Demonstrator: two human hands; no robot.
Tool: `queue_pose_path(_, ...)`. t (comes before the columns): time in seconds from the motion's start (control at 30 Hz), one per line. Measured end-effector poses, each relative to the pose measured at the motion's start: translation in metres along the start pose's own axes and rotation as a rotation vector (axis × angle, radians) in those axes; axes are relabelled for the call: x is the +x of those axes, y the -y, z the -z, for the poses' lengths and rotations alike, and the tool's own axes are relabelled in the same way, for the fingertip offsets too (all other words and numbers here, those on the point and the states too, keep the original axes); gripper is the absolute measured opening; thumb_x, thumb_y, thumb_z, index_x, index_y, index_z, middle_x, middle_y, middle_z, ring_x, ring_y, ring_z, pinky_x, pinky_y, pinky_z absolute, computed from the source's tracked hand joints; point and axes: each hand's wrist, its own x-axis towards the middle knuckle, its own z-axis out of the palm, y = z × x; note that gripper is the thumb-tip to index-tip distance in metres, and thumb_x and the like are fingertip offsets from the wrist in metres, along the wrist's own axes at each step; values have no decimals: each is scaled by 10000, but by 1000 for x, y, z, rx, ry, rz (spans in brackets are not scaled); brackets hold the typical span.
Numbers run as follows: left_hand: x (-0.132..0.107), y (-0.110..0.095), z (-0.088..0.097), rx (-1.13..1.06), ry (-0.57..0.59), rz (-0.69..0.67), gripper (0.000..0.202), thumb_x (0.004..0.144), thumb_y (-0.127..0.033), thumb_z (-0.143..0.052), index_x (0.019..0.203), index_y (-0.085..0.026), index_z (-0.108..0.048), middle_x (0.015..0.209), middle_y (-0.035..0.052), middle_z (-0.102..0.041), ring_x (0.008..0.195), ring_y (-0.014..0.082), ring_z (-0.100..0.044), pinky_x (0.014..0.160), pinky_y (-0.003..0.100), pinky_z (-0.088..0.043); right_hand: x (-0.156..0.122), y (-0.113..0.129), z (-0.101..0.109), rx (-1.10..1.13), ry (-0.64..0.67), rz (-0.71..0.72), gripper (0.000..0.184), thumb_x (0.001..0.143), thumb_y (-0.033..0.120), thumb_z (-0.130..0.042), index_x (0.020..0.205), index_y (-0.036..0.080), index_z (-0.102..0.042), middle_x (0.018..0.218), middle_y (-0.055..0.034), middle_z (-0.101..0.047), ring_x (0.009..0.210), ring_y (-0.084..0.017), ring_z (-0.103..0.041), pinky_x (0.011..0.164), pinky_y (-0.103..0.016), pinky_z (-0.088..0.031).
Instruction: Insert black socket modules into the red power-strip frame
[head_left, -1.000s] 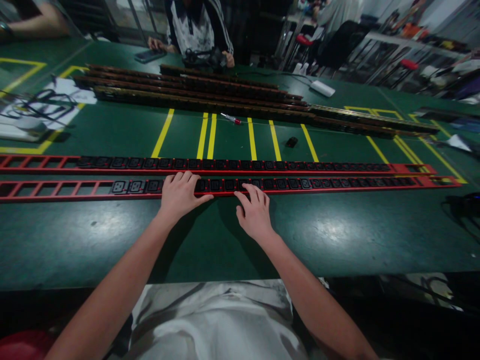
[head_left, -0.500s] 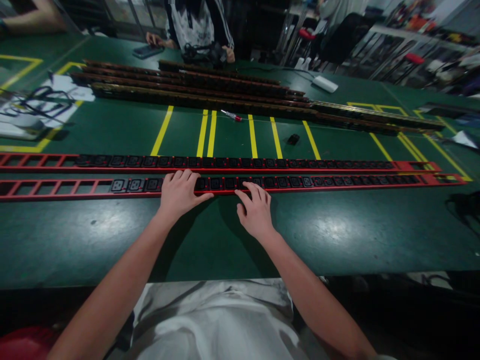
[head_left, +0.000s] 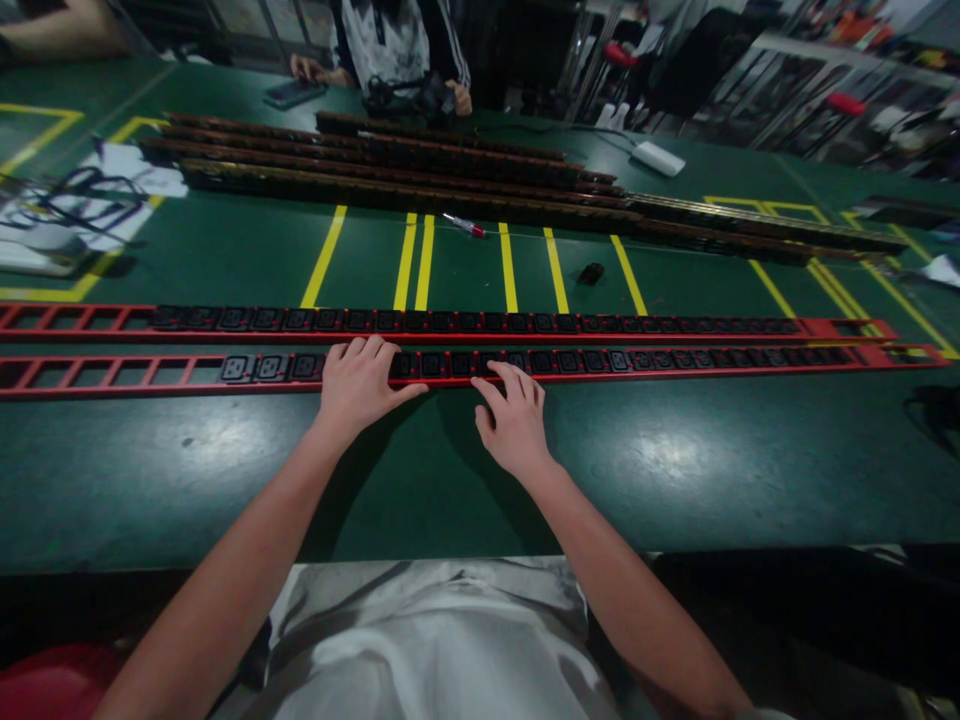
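Note:
Two long red socket strips lie side by side across the green table. My left hand (head_left: pixel 362 385) lies flat on the near red strip (head_left: pixel 675 361), fingers stretched over its black sockets. My right hand (head_left: pixel 513 417) rests a little to the right, its fingertips touching the same strip's near edge. Neither hand holds anything. The far red strip (head_left: pixel 465 323) runs parallel just behind. Both strips have empty slots at their left ends.
Several dark brown strips (head_left: pixel 390 170) are stacked at the back. A red-tipped pen (head_left: pixel 463 225) and a small black part (head_left: pixel 592 272) lie between yellow lines. Cables on white paper (head_left: pixel 67 205) sit far left. A person (head_left: pixel 397 50) stands across the table.
Both hands stay on the near strip in nearly the same place. The camera view has tilted slightly, nothing else moved.

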Motion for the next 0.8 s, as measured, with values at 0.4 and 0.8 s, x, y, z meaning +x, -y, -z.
queue_pose_path(0.4,1,0,2,-28,36,10,685,855,-727,-640,1251,-169,-674,1233,198,-685,1224,435,-578,1038,555,-387,0,-1,0,7,5,-3,406,928,175,-587,1321,212,-685,1509,-136,-567,1416,-320,-455,1127,-525,-385)
queue_pose_path(0.8,3,1,2,22,52,-9,668,870,-743,-624,1244,-191,-662,1230,189,-692,1232,412,-582,1039,540,-405,0,0,0,21,23,-21,418,931,180,-579,1335,233,-674,1523,-135,-556,1427,-336,-448,1130,-561,-383)
